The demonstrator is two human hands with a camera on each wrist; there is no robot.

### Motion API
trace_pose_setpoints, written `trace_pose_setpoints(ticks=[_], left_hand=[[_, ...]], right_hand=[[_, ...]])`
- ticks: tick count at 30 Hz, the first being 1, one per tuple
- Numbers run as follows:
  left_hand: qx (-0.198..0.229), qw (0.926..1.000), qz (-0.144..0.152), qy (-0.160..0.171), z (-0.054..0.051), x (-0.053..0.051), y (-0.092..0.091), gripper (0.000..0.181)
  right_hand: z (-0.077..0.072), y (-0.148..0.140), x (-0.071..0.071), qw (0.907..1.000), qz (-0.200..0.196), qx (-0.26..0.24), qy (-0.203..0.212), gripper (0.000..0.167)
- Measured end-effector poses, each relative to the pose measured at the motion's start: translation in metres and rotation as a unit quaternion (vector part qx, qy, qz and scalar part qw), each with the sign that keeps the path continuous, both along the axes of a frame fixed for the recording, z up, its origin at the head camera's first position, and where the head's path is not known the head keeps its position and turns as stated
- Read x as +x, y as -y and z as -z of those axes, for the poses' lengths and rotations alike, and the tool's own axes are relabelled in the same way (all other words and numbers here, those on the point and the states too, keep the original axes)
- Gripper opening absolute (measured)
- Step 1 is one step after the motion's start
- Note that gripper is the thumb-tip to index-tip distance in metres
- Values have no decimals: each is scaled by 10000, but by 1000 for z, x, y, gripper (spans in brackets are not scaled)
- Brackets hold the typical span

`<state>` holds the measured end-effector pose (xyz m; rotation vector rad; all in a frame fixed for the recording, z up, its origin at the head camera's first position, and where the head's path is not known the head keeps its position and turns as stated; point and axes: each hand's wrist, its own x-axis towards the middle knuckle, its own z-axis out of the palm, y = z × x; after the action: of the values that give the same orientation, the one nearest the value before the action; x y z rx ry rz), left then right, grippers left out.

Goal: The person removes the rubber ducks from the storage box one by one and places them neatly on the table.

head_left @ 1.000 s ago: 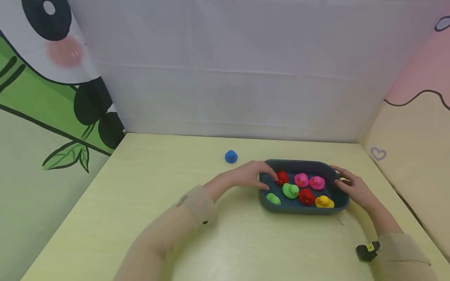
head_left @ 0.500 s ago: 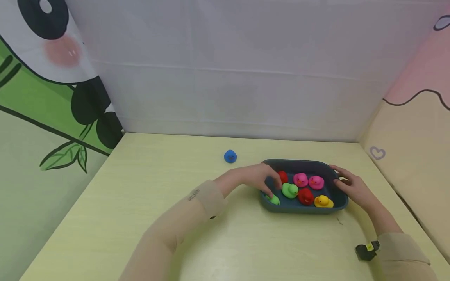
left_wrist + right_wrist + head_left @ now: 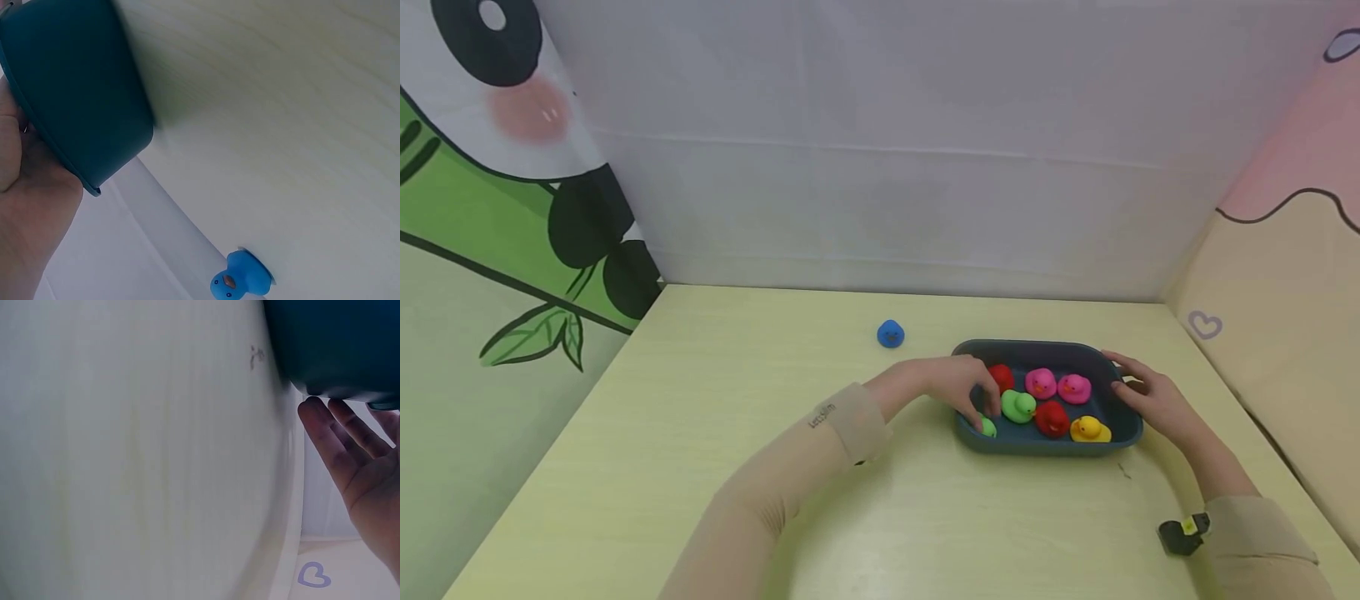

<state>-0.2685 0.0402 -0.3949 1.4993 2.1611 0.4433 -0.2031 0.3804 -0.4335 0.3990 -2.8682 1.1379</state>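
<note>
A dark blue-green tray (image 3: 1045,450) holds several small rubber ducks in red, pink, green and yellow. My left hand (image 3: 958,385) reaches over its left end, thumb and fingers closing round a green rubber duck (image 3: 989,427) in the near left corner; the hand covers part of that duck. In the left wrist view the tray's wall hides the fingertips. At the opposite end, my right hand (image 3: 1157,408) holds the tray's rim, thumb over the edge and the other fingers along the outside. The right wrist view shows those fingers (image 3: 340,447) against the outer wall.
A blue rubber duck (image 3: 891,334) stands on the pale wooden table (image 3: 737,375), behind and left of the tray. White sheeting (image 3: 880,217) rises along the table's back edge. Printed panels flank both sides, and a small black device (image 3: 1182,537) sits by the right sleeve.
My left hand has moved from the tray's left rim down into its near left corner, and its fingers have drawn together at the green duck. The right hand stays at the rim.
</note>
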Motion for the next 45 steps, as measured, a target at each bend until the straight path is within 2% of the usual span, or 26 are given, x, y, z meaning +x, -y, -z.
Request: trace_pose_setpoints(ticks=[17, 26, 30, 36, 45], left_hand=[[-17, 9997, 53, -224, 0, 1, 1, 22], [340, 9990, -24, -279, 2, -1, 5, 21], [499, 9982, -126, -300, -1, 1, 8, 23], [784, 9955, -488, -192, -12, 8, 13, 25], [1185, 9891, -872, -77, -28, 19, 24, 26]], right_hand=[[-5, 3, 4, 9998, 66, 135, 105, 50], [-1, 2, 2, 10000, 21, 72, 40, 49], [-2, 2, 2, 10000, 25, 57, 30, 49], [-6, 3, 4, 9999, 45, 83, 76, 50], [-2, 3, 3, 9999, 92, 14, 83, 49]])
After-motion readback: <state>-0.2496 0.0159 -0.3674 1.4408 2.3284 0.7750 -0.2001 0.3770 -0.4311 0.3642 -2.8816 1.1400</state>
